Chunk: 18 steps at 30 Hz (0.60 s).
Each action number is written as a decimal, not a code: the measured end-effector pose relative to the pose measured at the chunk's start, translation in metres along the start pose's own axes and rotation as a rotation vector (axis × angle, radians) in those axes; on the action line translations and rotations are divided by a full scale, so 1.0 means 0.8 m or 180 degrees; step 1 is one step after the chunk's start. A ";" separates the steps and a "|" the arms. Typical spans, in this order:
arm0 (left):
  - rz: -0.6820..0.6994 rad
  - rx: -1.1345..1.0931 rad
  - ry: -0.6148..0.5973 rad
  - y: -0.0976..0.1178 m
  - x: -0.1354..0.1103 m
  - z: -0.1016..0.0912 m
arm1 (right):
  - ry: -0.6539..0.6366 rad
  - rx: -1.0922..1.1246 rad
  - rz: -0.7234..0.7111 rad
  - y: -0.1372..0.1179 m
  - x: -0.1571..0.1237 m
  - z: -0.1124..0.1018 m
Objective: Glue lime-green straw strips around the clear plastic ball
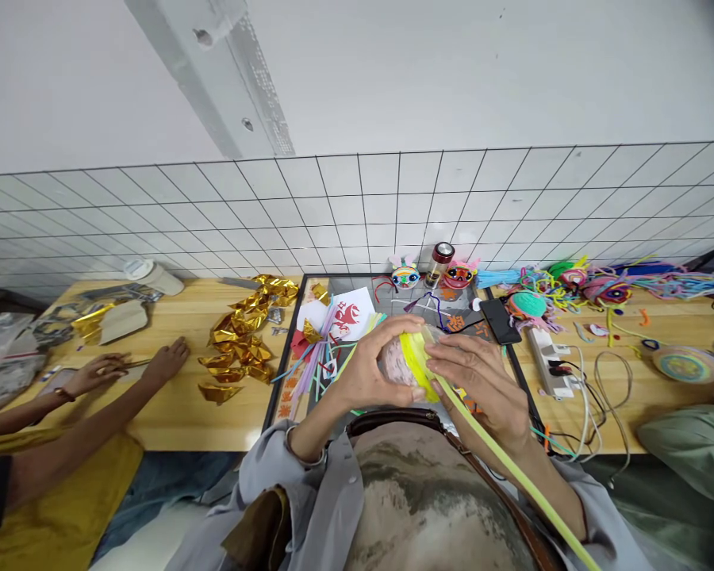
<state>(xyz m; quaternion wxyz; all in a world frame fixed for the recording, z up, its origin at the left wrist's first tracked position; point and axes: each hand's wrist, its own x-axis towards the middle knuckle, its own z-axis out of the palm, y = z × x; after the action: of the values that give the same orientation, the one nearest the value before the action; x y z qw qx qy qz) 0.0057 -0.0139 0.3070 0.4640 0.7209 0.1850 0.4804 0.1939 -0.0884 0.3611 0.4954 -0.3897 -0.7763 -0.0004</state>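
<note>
Close in front of my chest, a round ball-like piece is held between both hands, whitish-pink on one side with a bright yellow band of fuzzy strips across it. My left hand curls around its left side, thumb below and fingers above. My right hand lies over its right side, fingers bent and pressing against the band. From under the right fingers a long pale yellow chenille stem runs down past my right forearm. Exactly how the right fingers pinch the stem is hidden.
A dark-framed mat bears a red paper-cut sheet, coloured stems, a glass bottle and a phone. Gold foil lies left, near a co-worker's hands. A power strip with cables sits right, beside another person's sleeve.
</note>
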 end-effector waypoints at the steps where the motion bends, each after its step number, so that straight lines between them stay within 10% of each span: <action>1: -0.0025 -0.0042 0.0005 0.000 0.000 0.000 | -0.0004 0.0020 -0.0006 0.000 0.000 0.000; 18: -0.0477 -0.0469 -0.0160 0.004 0.000 -0.010 | 0.0410 0.0100 0.1040 -0.011 -0.017 -0.013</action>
<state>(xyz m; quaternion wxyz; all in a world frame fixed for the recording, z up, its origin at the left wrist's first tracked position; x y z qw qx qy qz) -0.0020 -0.0118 0.3107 0.5549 0.6807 0.1908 0.4384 0.1996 -0.1065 0.3597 0.5436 -0.5022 -0.6692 0.0672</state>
